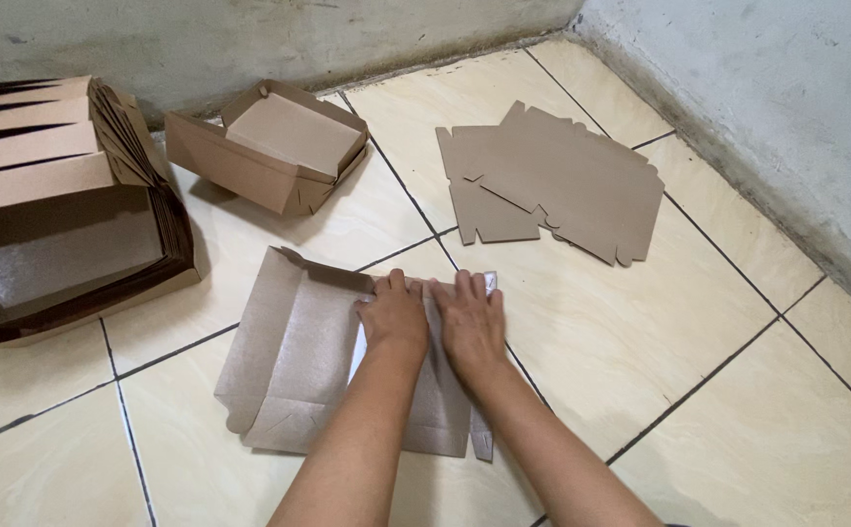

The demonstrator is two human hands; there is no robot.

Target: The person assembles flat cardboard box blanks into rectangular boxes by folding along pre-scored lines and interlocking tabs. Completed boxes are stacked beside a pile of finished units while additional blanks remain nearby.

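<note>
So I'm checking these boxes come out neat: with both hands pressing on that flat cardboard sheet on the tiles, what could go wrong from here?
1. The left hand and right hand press only the right part of the cardboard sheet; its far left flap already stands up, so a crease may run crooked.
2. The sheet lies across tile seams on a glossy floor, so it might slide.
3. The stack of flat sheets lies fanned out and could scatter if knocked.

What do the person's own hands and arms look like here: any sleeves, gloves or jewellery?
Both arms are bare up to the bottom edge of the picture, with no sleeves showing. The left hand and right hand wear no gloves; no rings, watch or bracelets are visible.
</note>
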